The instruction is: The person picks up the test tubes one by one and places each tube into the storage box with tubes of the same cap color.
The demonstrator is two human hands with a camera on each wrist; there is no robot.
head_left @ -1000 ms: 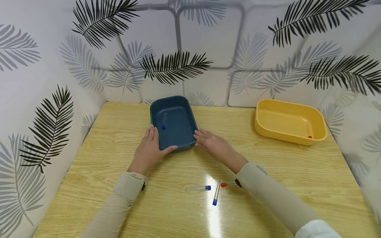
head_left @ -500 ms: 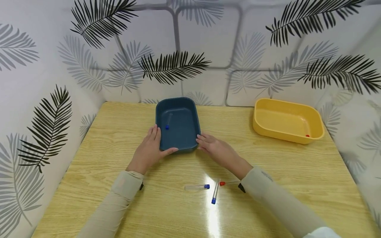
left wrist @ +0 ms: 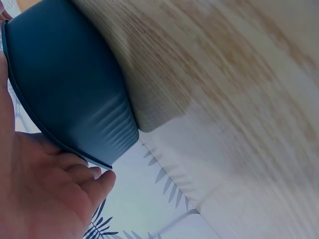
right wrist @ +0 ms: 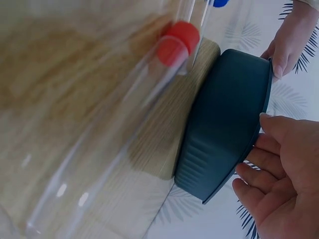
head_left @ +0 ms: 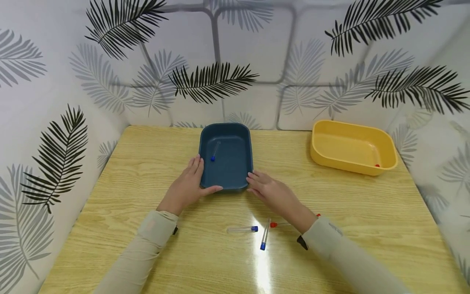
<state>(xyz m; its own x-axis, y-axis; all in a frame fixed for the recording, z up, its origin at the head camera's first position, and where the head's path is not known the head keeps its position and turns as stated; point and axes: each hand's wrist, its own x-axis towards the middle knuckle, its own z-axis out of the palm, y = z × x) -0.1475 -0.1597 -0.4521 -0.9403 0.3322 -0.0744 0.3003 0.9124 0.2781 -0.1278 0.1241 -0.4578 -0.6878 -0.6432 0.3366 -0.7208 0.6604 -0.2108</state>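
A dark blue plastic tray lies on the wooden table in the head view, its far end near the back wall. Inside it is a clear tube with a blue cap. My left hand grips the near left corner, fingers along the side and thumb on the front rim. My right hand holds the near right corner, with fingertips at the rim. Nearer on the table lie two blue-capped tubes and red-capped tubes, partly hidden by my right arm. One red-capped tube looms close in the right wrist view.
A yellow tray stands at the back right of the table, with a red-capped tube inside. Leaf-patterned cloth hangs behind and beside the table.
Both hands have moved the blue tray to the right and slightly nearer, turning it straighter. The tube inside shifted with it. More of the red-capped tubes shows beside my right arm.
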